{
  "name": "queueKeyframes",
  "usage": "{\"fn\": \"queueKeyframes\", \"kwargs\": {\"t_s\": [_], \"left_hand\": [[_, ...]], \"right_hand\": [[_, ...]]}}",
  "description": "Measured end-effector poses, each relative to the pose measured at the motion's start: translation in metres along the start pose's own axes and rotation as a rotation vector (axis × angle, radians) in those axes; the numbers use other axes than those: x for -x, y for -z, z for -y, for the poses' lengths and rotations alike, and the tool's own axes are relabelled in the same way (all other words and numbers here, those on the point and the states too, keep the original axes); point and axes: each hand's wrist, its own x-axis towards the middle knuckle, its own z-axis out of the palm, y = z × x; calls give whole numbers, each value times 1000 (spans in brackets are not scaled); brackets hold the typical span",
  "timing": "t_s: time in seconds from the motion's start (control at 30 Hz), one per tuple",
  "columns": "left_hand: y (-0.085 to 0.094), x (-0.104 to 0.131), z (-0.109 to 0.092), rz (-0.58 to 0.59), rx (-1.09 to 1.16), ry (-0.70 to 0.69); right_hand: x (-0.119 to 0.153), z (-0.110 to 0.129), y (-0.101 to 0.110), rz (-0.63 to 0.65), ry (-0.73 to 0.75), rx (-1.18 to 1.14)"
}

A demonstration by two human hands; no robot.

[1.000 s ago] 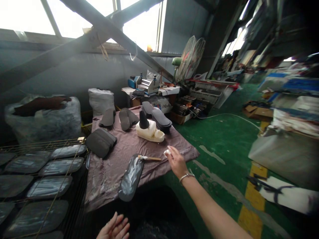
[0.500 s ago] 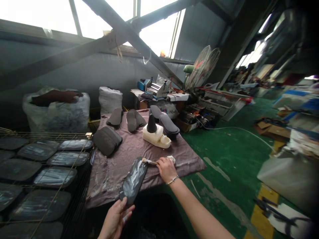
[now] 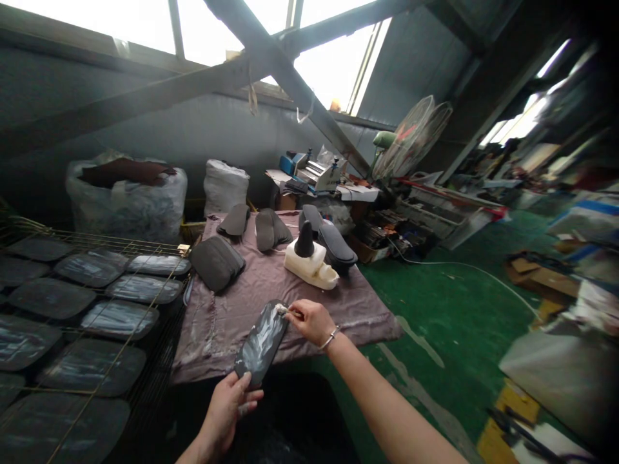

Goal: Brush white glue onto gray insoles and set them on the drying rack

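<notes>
A dark oblong pad (image 3: 262,341), streaked with white wet-looking stuff, is tilted over the near edge of the cloth-covered table (image 3: 217,335). My left hand (image 3: 232,403) grips its lower end between thumb and fingers. My right hand (image 3: 312,321) is closed on a small brush (image 3: 283,310), whose white-smeared tip touches the pad's upper end. Beyond them stands a cream container (image 3: 309,264) with a black cone (image 3: 304,240) on top. Stacks of dark pads (image 3: 217,263) lie at the table's back left, and more dark pads (image 3: 337,247) lie behind the container.
At the left a wire rack (image 3: 184,249) holds several dark pads, some with white streaks. Behind the table are plastic sacks (image 3: 126,203) and a small roller machine (image 3: 319,174). A fan (image 3: 409,136) stands back right, above a green floor (image 3: 435,293).
The view has shifted, so the scene appears further right and the rack shows more. My right hand has moved closer to the pad's upper end, the brush tip still on it.
</notes>
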Motion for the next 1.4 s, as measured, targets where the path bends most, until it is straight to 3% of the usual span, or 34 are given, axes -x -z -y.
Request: {"fn": "queueKeyframes", "kwargs": {"t_s": [0.2, 0.4, 0.47, 0.53, 0.63, 0.77, 0.87, 1.03, 1.1, 1.17, 1.3, 1.4], "left_hand": [[-3, 1, -3, -9, -25, -34], [1, -2, 0, -22, 6, -11], [3, -3, 1, 14, 15, -19], [5, -5, 2, 24, 13, -21], [7, -5, 1, 2, 1, -14], [9, -4, -1, 21, -22, -8], [12, -2, -2, 47, -31, -7], [15, -5, 0, 74, -11, -16], [16, -7, 1, 81, -11, -16], [15, -7, 2, 69, -26, -11], [15, -8, 4, 33, -75, -9], [17, -10, 8, 20, -76, -2]], "right_hand": [[1, 15, -19, -69, -5, -25], [47, 82, -30, 100, 121, -111], [50, 92, -30, 138, 127, -167], [40, 85, -30, 110, 69, -210], [7, 48, -26, -7, -63, -158], [-27, 10, -25, -96, -83, -49], [-22, 23, -34, -68, -34, -6], [24, 88, -46, 101, 133, 17], [31, 102, -43, 133, 145, -54], [25, 98, -39, 100, 120, -108], [5, 67, -38, -26, 65, -54], [10, 68, -46, 36, 126, 7]]}}
